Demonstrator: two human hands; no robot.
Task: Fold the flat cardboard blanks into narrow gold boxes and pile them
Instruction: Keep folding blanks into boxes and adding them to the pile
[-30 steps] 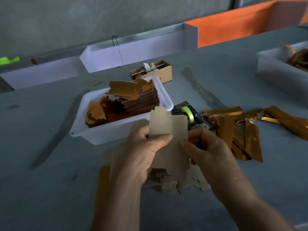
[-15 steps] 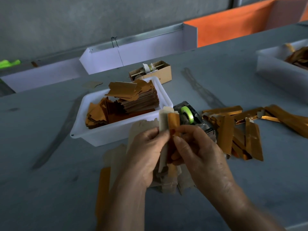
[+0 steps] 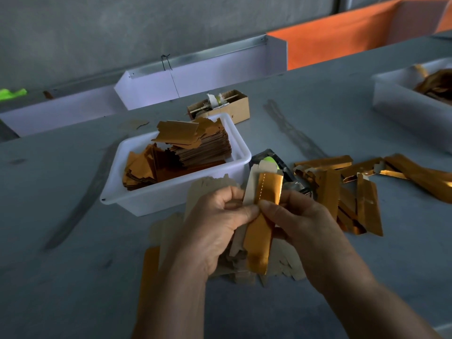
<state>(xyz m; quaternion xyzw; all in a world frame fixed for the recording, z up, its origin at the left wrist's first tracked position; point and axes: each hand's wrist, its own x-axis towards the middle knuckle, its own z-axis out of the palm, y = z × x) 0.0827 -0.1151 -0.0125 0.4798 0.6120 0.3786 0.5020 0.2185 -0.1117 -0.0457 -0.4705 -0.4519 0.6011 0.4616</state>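
A tape dispenser (image 3: 276,165) sits near a small brown carton (image 3: 227,106).

The blank (image 3: 263,216) between my fingers shows a shiny gold face crossed by 1 pale dotted line, with a plain grey-brown reverse. The tub (image 3: 171,199) beyond it is white; its stacked blanks (image 3: 190,148) are gold on top and brown at the edges. The folded boxes (image 3: 354,199) to my right are metallic gold. The table (image 3: 61,277) is dull blue-grey. The tape roll (image 3: 271,160) is lime green. The far panel (image 3: 342,40) is orange.
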